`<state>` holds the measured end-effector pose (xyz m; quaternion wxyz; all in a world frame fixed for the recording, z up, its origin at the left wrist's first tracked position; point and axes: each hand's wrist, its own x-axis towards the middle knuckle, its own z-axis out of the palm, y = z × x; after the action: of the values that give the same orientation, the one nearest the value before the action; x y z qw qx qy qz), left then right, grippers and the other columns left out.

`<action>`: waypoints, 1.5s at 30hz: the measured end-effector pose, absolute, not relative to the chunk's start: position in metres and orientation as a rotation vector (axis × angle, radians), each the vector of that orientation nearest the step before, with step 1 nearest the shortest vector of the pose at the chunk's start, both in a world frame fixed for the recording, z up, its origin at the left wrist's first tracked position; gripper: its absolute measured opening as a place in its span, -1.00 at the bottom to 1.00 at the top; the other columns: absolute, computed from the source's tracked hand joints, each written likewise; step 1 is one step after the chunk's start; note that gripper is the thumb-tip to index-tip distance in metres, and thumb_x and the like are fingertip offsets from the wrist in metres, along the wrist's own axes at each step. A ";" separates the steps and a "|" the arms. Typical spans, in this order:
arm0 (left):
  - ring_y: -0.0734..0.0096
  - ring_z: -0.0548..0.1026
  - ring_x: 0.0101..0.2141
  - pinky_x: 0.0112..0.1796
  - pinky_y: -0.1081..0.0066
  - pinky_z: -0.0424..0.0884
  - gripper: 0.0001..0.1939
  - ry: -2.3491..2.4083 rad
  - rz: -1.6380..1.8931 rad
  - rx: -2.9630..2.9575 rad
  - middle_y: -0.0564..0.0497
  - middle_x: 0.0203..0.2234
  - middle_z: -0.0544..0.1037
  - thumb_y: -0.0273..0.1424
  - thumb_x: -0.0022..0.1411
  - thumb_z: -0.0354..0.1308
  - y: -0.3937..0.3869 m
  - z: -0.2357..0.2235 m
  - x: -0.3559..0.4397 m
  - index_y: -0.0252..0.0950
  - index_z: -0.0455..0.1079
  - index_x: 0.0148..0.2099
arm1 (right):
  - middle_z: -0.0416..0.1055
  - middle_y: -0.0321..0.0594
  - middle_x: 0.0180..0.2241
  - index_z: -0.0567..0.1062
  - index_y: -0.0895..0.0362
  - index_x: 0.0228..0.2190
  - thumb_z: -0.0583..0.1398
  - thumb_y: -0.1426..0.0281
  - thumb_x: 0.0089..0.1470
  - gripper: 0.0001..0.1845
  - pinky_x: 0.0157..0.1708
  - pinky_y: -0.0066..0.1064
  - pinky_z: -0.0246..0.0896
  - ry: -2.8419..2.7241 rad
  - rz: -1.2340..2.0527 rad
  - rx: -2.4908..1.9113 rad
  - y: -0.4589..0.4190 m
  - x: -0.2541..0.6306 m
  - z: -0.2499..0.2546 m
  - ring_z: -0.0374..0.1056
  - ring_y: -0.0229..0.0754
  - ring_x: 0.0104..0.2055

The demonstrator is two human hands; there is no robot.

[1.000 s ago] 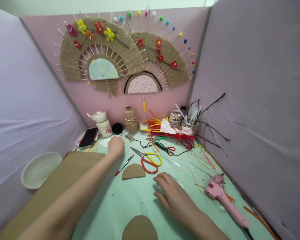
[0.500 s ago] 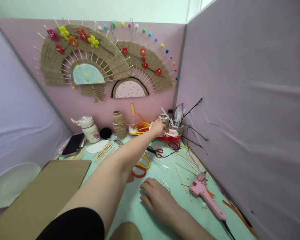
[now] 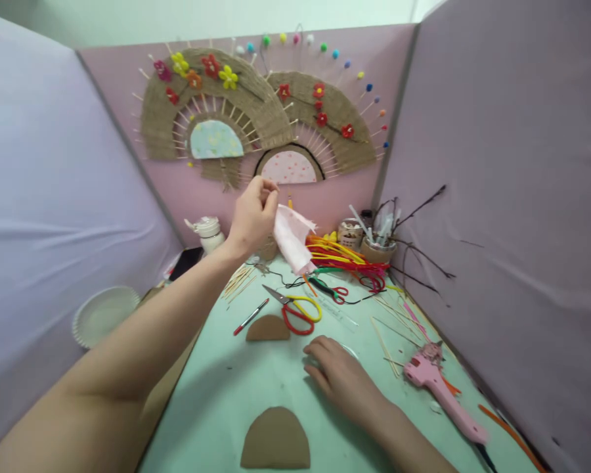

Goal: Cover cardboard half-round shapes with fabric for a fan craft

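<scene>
My left hand (image 3: 257, 213) is raised above the far part of the table, its fingers pinched on a piece of pale pink cloth (image 3: 293, 238) that hangs down to the right. My right hand (image 3: 339, 369) lies palm down on the green tabletop with its fingers stretched out. A clear round-edged piece (image 3: 350, 352) shows partly from behind it. Left of that hand are scissors (image 3: 298, 315) with red and yellow handles, a small cardboard half-circle (image 3: 268, 330) and a red-and-silver pen (image 3: 251, 317). A larger cardboard half-circle (image 3: 276, 440) lies near the front.
A pink glue gun (image 3: 446, 394) lies on the right. Behind are colourful pipe cleaners (image 3: 342, 255), twigs in a pot (image 3: 378, 249), a white bottle (image 3: 209, 231) and wooden sticks (image 3: 237, 284). Two twine fans (image 3: 270, 118) hang on the pink back panel; a paper plate (image 3: 106, 316) is left.
My left hand has lifted the pink cloth from beside the pipe cleaners and drawn it up and left. My right hand stays on the table. The view has shifted left.
</scene>
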<state>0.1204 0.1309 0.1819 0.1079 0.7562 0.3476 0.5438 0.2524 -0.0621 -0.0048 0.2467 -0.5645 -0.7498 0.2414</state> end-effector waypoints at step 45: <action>0.36 0.52 -0.36 -0.34 0.46 0.42 -0.65 0.848 1.184 1.439 -0.02 -0.38 0.62 -0.41 0.01 0.36 -0.029 0.085 -0.059 -0.24 0.57 -0.09 | 0.56 -0.22 -0.31 0.62 0.07 -0.43 0.35 0.38 -0.22 -0.83 -0.30 -0.32 0.32 -1.255 1.150 -0.944 -0.044 0.150 0.075 0.41 -0.09 -0.28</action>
<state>-0.0593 -0.0285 0.0846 0.5203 0.6002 0.3537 0.4940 0.1503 -0.0445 0.0747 0.5627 -0.4010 -0.5328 0.4884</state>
